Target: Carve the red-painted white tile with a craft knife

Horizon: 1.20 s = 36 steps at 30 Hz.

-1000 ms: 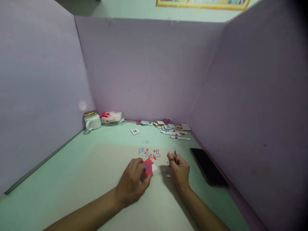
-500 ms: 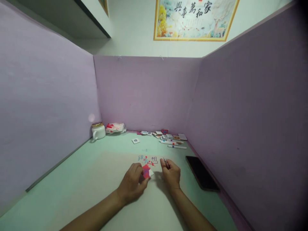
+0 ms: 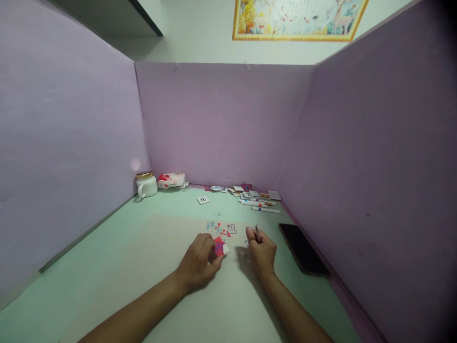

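Count of what I see on the tabletop [image 3: 107, 247]: one white mug [image 3: 146, 184] with a gold lid; one crumpled wrapper [image 3: 172, 179]; one black phone [image 3: 303, 248]; two white markers [image 3: 264, 209]; one lone character card [image 3: 203, 200]; one heap of cards [image 3: 246, 191], number too small to tell; one red-marked card [image 3: 219, 247]; one pen [image 3: 256, 232]. My hands: two.

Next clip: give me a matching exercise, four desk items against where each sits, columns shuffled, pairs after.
Things:
1. white mug
2. black phone
3. red-stained tile
4. marker pens

Places:
A. flat by the right partition
B. under the left hand's fingers
C. back left corner
D. back of the desk, in front of the loose tiles

Pairs: 1-C, 2-A, 3-B, 4-D
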Each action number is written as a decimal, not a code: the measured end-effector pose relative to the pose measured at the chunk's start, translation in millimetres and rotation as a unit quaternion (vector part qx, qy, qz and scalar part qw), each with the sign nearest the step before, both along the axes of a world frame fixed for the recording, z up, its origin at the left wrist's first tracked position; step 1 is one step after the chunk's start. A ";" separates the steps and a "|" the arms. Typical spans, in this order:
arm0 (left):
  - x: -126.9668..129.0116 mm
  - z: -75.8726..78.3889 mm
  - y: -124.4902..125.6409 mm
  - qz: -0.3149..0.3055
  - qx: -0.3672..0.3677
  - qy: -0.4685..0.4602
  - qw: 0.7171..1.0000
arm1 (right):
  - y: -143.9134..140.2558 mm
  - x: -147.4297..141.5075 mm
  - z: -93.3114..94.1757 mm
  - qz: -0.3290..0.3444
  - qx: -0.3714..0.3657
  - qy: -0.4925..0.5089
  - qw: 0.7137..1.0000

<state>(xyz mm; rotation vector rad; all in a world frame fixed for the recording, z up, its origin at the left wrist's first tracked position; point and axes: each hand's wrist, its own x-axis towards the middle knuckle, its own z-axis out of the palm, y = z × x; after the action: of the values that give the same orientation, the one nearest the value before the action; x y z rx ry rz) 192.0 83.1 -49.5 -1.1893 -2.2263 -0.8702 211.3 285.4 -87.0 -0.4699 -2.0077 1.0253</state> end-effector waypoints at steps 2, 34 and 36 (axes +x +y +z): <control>-2.4 -0.1 1.0 -0.003 -0.004 -0.002 1.000 | 1.1 1.3 2.6 -0.013 0.014 -0.013 1.000; -0.4 3.9 4.4 -0.001 -0.007 0.006 1.000 | -4.6 20.1 29.0 0.019 -0.145 -0.072 0.987; -1.1 7.3 0.3 -0.002 0.044 0.023 0.999 | -5.4 21.8 35.5 0.038 -0.183 -0.072 0.980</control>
<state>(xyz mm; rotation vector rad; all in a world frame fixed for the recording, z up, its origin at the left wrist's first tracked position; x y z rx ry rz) 190.9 83.4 -42.2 -1.1611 -2.1286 -0.9225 233.0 279.9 -51.5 -0.6819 -1.9790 1.4556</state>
